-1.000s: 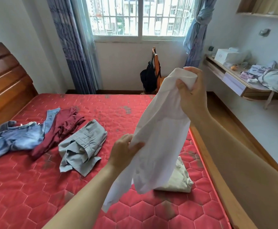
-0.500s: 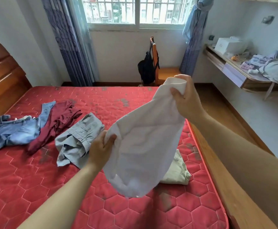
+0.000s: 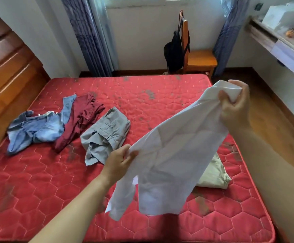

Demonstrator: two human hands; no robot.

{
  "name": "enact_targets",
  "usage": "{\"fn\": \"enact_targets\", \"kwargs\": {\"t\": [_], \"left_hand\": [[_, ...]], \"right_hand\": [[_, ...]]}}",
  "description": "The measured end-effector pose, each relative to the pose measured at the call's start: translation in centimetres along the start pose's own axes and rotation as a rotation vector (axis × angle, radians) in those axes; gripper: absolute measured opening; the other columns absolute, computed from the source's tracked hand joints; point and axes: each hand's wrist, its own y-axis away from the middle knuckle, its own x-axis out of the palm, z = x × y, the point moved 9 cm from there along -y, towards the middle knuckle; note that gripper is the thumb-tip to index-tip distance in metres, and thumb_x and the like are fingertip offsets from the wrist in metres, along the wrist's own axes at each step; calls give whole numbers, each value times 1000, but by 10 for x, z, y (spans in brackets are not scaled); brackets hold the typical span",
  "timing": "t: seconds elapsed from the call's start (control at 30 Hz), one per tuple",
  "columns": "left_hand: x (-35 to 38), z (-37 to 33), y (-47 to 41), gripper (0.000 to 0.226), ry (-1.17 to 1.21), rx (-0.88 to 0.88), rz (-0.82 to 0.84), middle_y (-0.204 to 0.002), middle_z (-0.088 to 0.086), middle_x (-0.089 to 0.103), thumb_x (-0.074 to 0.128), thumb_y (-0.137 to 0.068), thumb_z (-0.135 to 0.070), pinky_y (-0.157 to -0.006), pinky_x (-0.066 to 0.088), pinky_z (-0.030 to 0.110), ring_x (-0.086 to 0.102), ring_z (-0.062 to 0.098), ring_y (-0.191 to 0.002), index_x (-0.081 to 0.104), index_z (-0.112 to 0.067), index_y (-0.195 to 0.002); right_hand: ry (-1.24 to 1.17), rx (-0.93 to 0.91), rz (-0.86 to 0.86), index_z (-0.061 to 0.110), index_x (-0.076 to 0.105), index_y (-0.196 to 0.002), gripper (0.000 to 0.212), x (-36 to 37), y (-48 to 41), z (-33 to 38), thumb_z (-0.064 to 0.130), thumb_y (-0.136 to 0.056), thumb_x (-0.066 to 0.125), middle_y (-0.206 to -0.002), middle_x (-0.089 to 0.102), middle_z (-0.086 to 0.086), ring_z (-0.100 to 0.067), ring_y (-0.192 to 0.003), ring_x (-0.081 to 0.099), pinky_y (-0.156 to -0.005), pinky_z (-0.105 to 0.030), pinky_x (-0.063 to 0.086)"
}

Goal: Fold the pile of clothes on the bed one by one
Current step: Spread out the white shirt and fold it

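Spreading wider now, the white shirt [image 3: 174, 155] hangs slantwise above the bed [image 3: 37, 190], long axis running from left hand [image 3: 120, 162] pinching its near edge up to right hand [image 3: 235, 111] gripping the far end.

A home bedroom: a bed [image 3: 142, 95] with a wooden headboard [image 3: 8, 67], window curtains [image 3: 90, 41] and a chair [image 3: 198, 58].

a single head-worn camera looks forward and down from the near edge of the bed [image 3: 37, 190], close above it, facing the far wall [image 3: 142, 41] and the chair [image 3: 200, 58] there.
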Motion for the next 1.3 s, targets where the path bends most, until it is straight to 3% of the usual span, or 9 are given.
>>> {"fn": "enact_targets", "kwargs": {"t": [0.17,0.33,0.53,0.77,0.83,0.9,1.03,1.2,1.3], "left_hand": [[-13,45,-2,37,100,-52,-90,-52,-10,37,38,-87,-53,-48,29,19,36,5,-49,36,-25,-64],[-10,97,-22,37,54,-78,72,-56,8,48,48,-91,-39,-51,33,24,37,6,-52,52,-10,-68],[10,145,-57,22,89,-131,183,-54,-11,45,59,-90,-24,-49,32,21,37,3,-51,57,-22,-69],[14,169,-227,30,-24,-123,-28,-55,-10,46,55,-92,-29,-55,32,29,42,6,-54,47,-24,-63],[17,185,-292,17,-87,-176,-94,-84,-5,60,52,-92,-36,-71,39,33,56,16,-82,59,-21,-91],[32,212,-333,44,-209,-228,-119,-117,8,56,53,-90,-42,-92,39,38,51,26,-110,50,-16,-125],[109,265,-316,51,-203,-216,-13,-119,8,57,60,-86,-40,-89,39,31,54,25,-107,49,-15,-128],[214,343,-203,45,-205,-310,237,-121,0,56,62,-85,-41,-97,39,31,51,16,-114,54,-17,-122],[246,376,-146,42,-216,-376,293,-121,-8,53,59,-86,-45,-84,35,18,51,9,-109,53,-25,-122]], "right_hand": [[117,102,76,28,47,-116,30,42,21,-34,21,-89,59,-104,53,14,16,-87,51,-71,0,38],[150,222,-9,20,49,-118,31,57,50,-76,10,-90,58,-104,53,16,16,-88,52,-80,-5,40],[230,340,-45,35,47,-112,32,65,71,-122,18,-89,61,-113,55,6,-3,-101,52,-82,-2,37],[215,298,61,13,47,-124,40,188,-111,-188,21,-88,62,-118,57,-5,-13,-100,54,-85,-19,43],[288,273,90,14,40,-134,54,230,-169,-212,35,-89,60,-126,54,-6,-13,-103,52,-78,-13,37],[400,224,120,15,34,-140,63,258,-192,-241,42,-88,58,-133,49,-6,-17,-116,50,-86,-19,35],[383,191,292,6,44,-131,55,287,-109,-334,28,-86,65,-125,53,-11,-22,-113,52,-97,-28,39],[401,387,529,10,56,-118,41,264,95,-451,16,-80,72,-110,52,-1,-21,-97,56,-83,-30,46],[458,495,569,13,57,-114,38,228,181,-487,16,-80,72,-109,51,3,-20,-100,55,-87,-31,43]]}}
